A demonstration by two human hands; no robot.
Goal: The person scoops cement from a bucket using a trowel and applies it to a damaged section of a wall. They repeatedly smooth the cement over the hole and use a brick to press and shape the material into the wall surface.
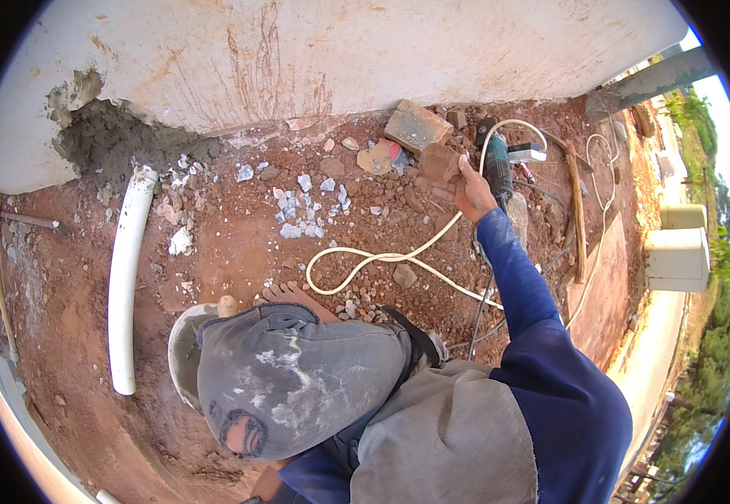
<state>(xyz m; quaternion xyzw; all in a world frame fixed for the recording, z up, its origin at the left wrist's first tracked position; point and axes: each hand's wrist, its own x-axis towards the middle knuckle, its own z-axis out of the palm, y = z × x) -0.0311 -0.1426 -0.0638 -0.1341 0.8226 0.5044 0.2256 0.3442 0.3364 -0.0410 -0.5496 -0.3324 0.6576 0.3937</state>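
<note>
Brick chunk [438,163], underside hidden, within curled right hand [474,193]; left hand's state unclear

Reddish soil [231,269] bears a white pipe [124,290], cream cord [399,255] and grey chips [290,230].

The pipe [123,286] lies on the soil [231,265], its far end just before the hole [109,139] in the wall [399,59]. Right of the pipe lie rubble [291,228], the cord [368,258], then the block [416,126], power tool [498,168] and stick [580,223]; left, a rod [33,222].
</note>
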